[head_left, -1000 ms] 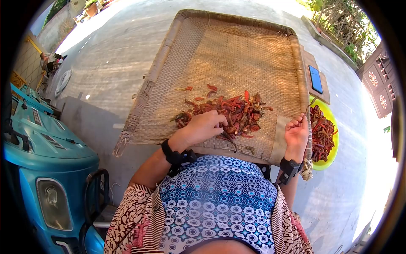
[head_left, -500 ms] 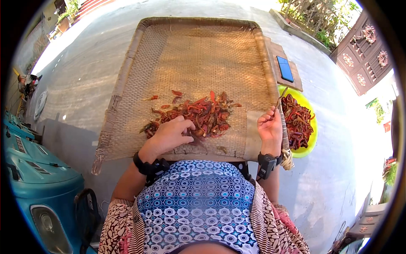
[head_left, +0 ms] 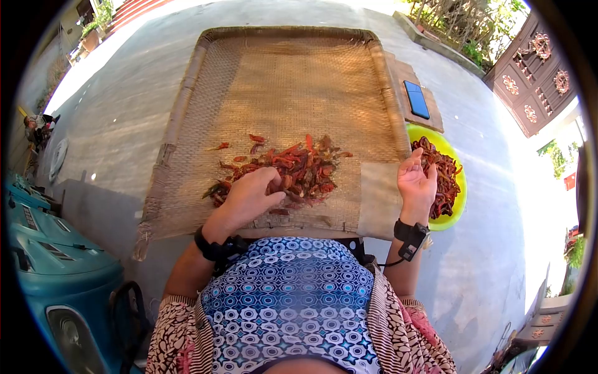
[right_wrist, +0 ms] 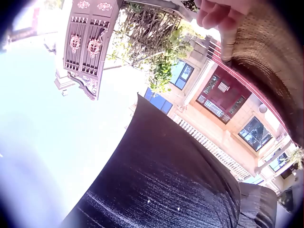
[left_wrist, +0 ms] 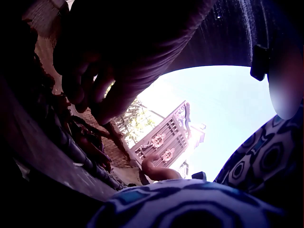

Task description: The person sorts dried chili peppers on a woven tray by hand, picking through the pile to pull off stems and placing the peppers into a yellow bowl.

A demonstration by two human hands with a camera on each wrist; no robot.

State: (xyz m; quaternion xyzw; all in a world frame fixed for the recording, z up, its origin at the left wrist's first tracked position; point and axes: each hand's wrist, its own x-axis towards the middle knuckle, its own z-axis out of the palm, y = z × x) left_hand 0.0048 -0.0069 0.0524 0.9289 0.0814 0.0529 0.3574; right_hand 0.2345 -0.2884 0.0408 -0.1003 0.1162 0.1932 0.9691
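A heap of dried red chili peppers (head_left: pixel 306 167) lies on the near part of a large woven tray (head_left: pixel 293 81). My left hand (head_left: pixel 246 194) hovers low at the heap's near left side, fingers loosely bent and thumb apart from them. The left wrist view shows its fingertips right at the dark chilies. Over the tray's right edge, beside a yellow-green basin (head_left: pixel 438 138) full of chilies (head_left: pixel 445 177), my right hand (head_left: pixel 416 186) is turned palm up. Its fingers are spread and nothing shows between them.
A blue phone (head_left: pixel 416 100) lies on a board (head_left: pixel 431 115) at the tray's right side. A teal vehicle (head_left: pixel 68 249) stands to the left on the concrete ground (head_left: pixel 106 149). Farther off are a brown gate (head_left: pixel 529 78) and plants (head_left: pixel 461 28).
My right hand has let go of a thin dark chili, spread its fingers and moved right toward the basin. My left hand stays by the heap. The view shifted early on.
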